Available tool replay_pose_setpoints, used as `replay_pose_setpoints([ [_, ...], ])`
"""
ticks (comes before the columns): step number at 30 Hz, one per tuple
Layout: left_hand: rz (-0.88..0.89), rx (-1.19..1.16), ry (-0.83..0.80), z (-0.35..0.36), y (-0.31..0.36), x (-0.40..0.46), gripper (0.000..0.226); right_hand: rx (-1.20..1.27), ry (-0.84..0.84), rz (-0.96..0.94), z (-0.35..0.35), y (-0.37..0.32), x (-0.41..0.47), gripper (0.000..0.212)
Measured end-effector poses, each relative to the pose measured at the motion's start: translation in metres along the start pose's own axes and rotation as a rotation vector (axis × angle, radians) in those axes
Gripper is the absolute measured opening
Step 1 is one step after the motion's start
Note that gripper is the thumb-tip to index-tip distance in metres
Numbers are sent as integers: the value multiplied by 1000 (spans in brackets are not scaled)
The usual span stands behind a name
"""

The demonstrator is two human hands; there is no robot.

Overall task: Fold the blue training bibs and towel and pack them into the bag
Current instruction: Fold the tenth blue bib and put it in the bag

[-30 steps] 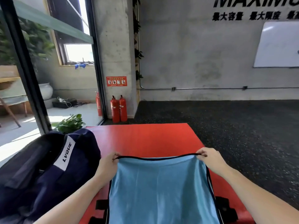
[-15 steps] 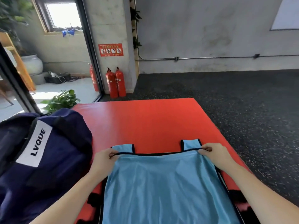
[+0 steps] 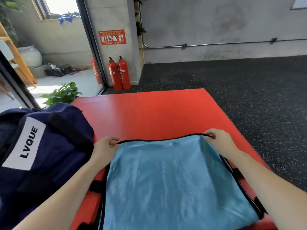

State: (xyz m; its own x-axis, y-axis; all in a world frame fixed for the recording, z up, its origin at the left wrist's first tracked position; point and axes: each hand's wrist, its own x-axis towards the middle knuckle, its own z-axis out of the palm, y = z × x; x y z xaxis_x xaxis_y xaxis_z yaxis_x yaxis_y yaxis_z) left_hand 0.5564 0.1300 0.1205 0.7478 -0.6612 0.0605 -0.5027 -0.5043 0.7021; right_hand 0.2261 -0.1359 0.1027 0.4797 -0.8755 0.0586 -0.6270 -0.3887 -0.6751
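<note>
While the navy bag [image 3: 49,146] with its white LVQUE label [image 3: 26,143] sits at your far left on the red surface [image 3: 157,113], your left hand [image 3: 104,146] pinches the near-left end of the black-trimmed edge of the blue bib [image 3: 174,180]. That bib lies spread across the middle of the surface in front of you, its top edge stretched taut between both hands. Over on the right, your right hand [image 3: 217,140] has fingers curled round the other end of the same black trim, lifting it a touch off the red surface. Beyond that, dark speckled floor [image 3: 249,88], and two red fire extinguishers [image 3: 119,73] stand against the pillar.
</note>
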Motion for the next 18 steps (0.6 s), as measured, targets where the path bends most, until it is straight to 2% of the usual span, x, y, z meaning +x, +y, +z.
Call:
replay_pose_setpoints([
  [3,19,12,21,5,-4,1,21,-2,34,-1,0,2,2,13],
  [6,38,4,61,7,-2,2,24,-26,70,25,0,3,2,8],
  [8,80,88,45,12,1,-2,28,-77,88,10,1,0,-5,28],
  [10,181,190,33,20,9,-16,30,-167,96,-46,5,-14,-21,39],
  [13,305,218,-18,44,17,-64,34,-219,4,-210,22,-44,-64,41],
  [15,309,300,-95,62,18,-107,45,-279,-69,-335,38,-52,-99,44],
  [18,283,505,-87,76,5,-152,59,-387,-173,-401,54,-44,-134,58],
])
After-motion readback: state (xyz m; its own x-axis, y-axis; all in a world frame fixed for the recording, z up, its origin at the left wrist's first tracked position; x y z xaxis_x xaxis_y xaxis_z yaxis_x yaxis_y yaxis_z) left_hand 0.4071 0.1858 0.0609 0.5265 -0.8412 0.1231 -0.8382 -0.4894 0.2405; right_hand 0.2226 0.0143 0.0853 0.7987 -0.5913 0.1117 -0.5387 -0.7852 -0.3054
